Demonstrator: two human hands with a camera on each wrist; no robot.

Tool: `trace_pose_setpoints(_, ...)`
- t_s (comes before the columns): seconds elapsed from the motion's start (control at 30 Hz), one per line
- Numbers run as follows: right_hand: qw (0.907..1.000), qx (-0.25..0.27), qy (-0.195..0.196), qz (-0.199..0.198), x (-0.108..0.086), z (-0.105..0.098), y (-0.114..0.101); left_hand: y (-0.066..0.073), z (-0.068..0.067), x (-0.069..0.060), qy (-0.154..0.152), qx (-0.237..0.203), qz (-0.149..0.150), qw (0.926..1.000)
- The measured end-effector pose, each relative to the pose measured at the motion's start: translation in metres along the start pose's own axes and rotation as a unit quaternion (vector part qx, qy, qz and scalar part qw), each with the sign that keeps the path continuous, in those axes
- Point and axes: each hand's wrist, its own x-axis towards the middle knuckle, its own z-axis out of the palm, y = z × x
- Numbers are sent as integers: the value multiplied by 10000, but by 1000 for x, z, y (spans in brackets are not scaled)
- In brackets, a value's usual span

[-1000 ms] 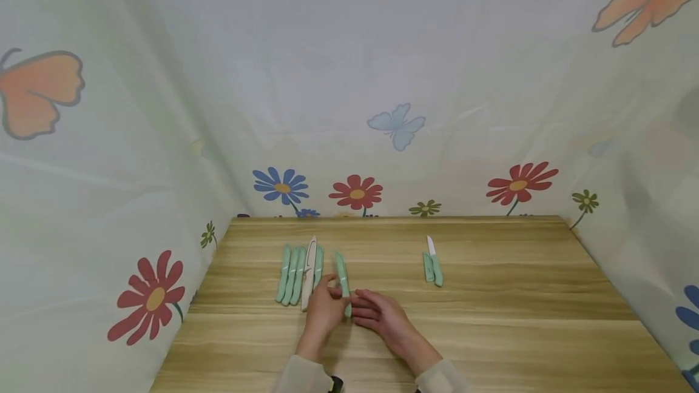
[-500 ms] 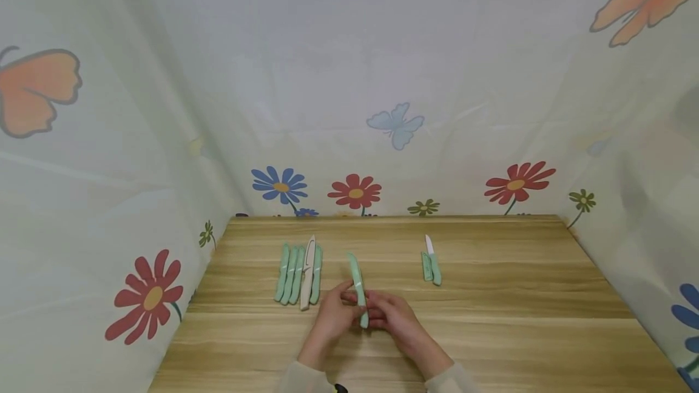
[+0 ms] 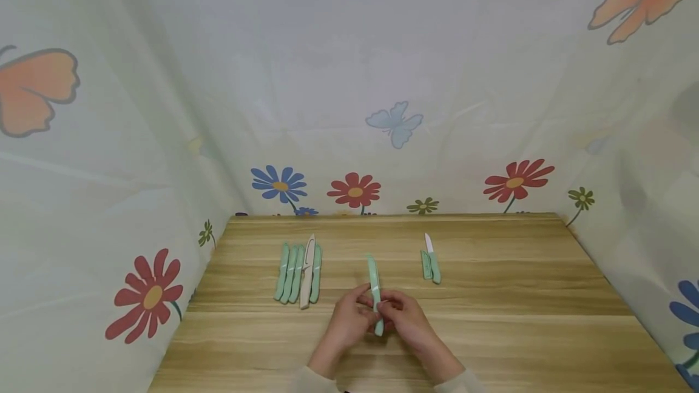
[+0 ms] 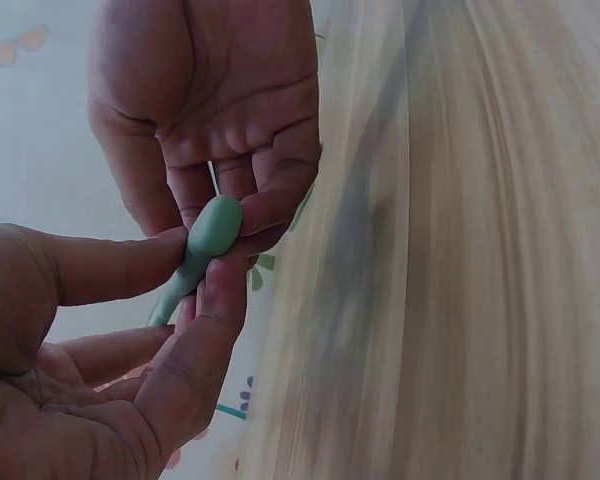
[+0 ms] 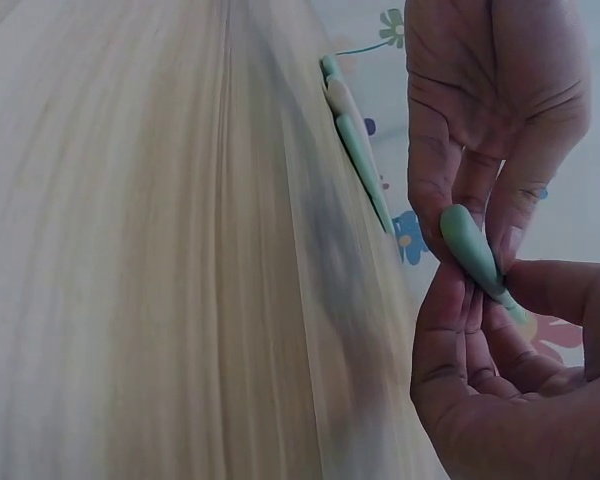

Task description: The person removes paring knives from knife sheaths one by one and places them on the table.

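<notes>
A mint-green paring knife [image 3: 374,275] in a matching sheath is held up over the table, its handle end toward me. My left hand [image 3: 349,320] pinches it from the left between thumb and fingers. From the right, my right hand [image 3: 409,321] also pinches it, thumb on the near side. Both wrist views show the rounded handle end [image 4: 216,228] between the two hands' fingertips. Most of the sheathed part is hidden in those views.
To the left lies a row of several green sheathed knives [image 3: 283,273] with a beige knife [image 3: 307,275] among them. At the right, an unsheathed green knife [image 3: 434,267] with a white blade lies beside its green sheath [image 3: 426,265]. Printed curtain [image 3: 306,77] surrounds the wooden table [image 3: 519,296].
The left hand has carried the green knife rightward and nearer, away from the row. The right hand, earlier beside it with fingers extended, now pinches it too.
</notes>
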Motion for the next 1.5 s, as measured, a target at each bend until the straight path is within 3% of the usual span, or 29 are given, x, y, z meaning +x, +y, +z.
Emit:
trace_pose_setpoints(0.33,9998,-181,-7,82,-5,-10,0,7,13,-4,49,164,-40,9998)
trace_pose_setpoints(0.7,9993,-343,138,25,-14,-18,2,5,26,-7,95,533,215,9983)
trace_pose_setpoints(0.97,9993,-335,106,159,-19,-27,6,3,37,-7,53,748,212,9970)
trace_pose_setpoints(1.5,9989,-249,242,312,-22,-30,9,7,42,-9,-47,868,121,9961)
